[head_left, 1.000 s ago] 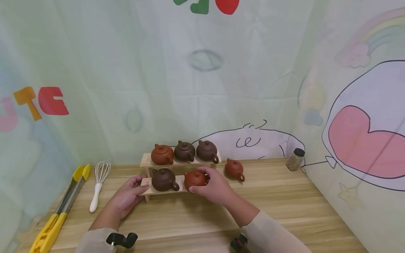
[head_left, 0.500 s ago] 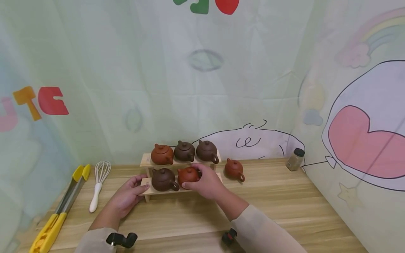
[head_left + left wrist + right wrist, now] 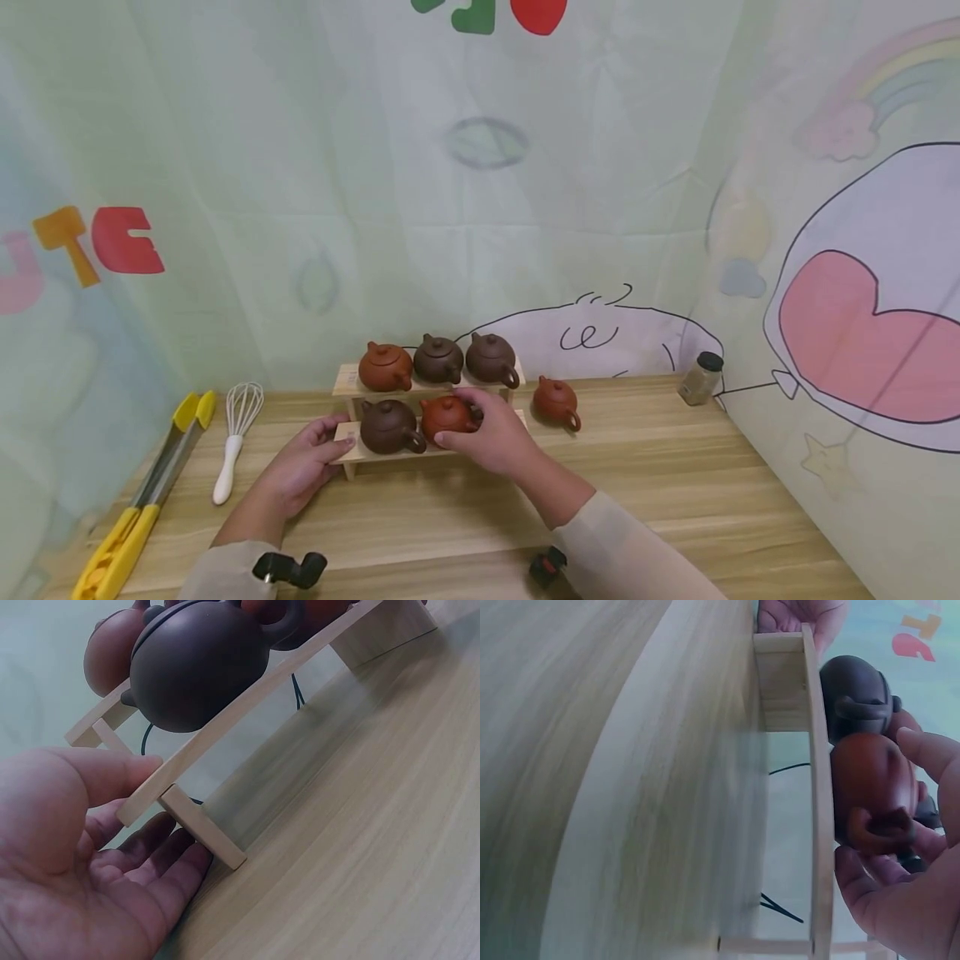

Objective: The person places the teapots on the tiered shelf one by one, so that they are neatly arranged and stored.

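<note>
A small two-tier wooden stand (image 3: 363, 451) holds clay teapots. My left hand (image 3: 303, 467) grips the left end of its lower shelf; in the left wrist view the thumb lies on the board and the fingers are beside the leg. On that shelf sits a dark brown teapot (image 3: 387, 427). Right beside it, a reddish-brown teapot (image 3: 444, 420) rests on the board, and my right hand (image 3: 495, 433) holds it round the handle side with thumb and fingers. The upper shelf carries an orange-brown teapot (image 3: 385, 367) and two dark teapots (image 3: 438, 359).
Another reddish teapot (image 3: 555, 403) stands on the table (image 3: 660, 483) right of the stand. A lidded glass jar (image 3: 701, 380) is at the back right. At left lie a white whisk (image 3: 235, 442) and yellow-handled tongs (image 3: 142, 508). A printed curtain (image 3: 337, 167) hangs behind.
Over the past second my right hand has shifted the reddish-brown teapot left along the lower shelf, up to the dark one. Since half a second ago it barely moves. My left hand stays put.
</note>
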A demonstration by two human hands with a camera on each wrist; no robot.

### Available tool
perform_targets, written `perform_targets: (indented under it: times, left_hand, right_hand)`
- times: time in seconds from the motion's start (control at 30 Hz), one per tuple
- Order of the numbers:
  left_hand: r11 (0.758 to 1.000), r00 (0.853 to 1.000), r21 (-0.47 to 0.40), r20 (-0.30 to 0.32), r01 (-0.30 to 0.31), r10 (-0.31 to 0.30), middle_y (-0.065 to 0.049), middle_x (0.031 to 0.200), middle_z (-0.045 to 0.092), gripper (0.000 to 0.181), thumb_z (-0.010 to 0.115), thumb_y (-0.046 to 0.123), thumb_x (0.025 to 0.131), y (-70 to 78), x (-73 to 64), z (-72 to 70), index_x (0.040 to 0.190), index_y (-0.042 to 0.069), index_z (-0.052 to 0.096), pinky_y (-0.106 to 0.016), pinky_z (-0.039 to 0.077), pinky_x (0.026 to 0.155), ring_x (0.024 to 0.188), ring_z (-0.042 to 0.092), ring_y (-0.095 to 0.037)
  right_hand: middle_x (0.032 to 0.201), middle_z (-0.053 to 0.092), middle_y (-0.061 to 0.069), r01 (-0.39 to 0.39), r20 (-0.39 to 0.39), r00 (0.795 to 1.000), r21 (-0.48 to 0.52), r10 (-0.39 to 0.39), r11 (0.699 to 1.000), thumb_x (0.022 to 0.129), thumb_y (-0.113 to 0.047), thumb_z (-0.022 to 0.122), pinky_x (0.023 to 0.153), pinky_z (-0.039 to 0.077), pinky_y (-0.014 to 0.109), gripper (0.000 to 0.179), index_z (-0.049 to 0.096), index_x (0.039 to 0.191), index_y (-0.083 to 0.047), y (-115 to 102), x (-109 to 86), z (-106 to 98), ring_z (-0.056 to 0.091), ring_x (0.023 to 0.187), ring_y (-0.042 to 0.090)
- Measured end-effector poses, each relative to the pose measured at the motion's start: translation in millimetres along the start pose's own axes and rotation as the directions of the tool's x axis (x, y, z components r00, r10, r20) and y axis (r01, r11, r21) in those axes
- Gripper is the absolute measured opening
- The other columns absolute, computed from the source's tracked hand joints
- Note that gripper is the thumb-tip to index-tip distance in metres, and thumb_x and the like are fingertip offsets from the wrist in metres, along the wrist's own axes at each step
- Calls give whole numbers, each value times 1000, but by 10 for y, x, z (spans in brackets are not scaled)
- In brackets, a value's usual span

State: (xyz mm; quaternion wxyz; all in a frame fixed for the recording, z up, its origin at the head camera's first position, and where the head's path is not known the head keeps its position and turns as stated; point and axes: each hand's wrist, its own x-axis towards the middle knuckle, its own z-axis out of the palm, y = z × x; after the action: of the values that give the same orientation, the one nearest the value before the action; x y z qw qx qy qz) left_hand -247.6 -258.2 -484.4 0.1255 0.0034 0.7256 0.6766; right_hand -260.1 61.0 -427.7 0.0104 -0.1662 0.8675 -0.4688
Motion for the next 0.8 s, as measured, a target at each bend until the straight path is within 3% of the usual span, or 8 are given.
perform_targets:
  times: [0.2, 0.37, 0.57, 0.8]
  left_hand:
    - [1000, 1000, 10, -2, 3, -3, -27, 173, 21, 71, 57, 22, 111, -4, 2, -2, 164, -4, 18, -22, 54, 98, 116, 59, 2]
    - [1000, 1000, 8, -5, 4, -4, -27, 173, 22, 71, 58, 23, 111, 7, 0, 0, 164, -4, 19, -23, 55, 98, 116, 60, 1]
    - [1000, 1000, 15, -6, 4, -4, -28, 171, 26, 70, 58, 24, 111, 24, -11, 8, 164, -4, 20, -24, 55, 98, 116, 61, 0]
    - [1000, 1000, 14, -4, 5, -5, -27, 172, 25, 69, 58, 24, 111, 13, -10, 1, 163, -4, 21, -23, 55, 98, 117, 60, 0]
  right_hand:
    - [141, 69, 7, 20, 3, 1000, 16, -20, 1000, 89, -34, 88, 104, 58, 50, 58, 66, 140, -15, 27, -161, -175, 68, 123, 31]
    - [139, 70, 5, -8, -10, 1000, 7, 8, 1000, 88, -35, 89, 100, 60, 51, 53, 69, 134, -17, 69, -337, -348, 67, 124, 31]
    - [135, 71, 11, -40, -77, 996, 41, 43, 998, 87, -28, 90, 99, 59, 51, 51, 71, 132, -12, 165, -469, -536, 66, 123, 31]
    - [135, 73, 10, -118, -171, 979, -4, 115, 993, 90, -26, 88, 98, 58, 46, 47, 72, 131, -11, 366, -482, -726, 66, 122, 30]
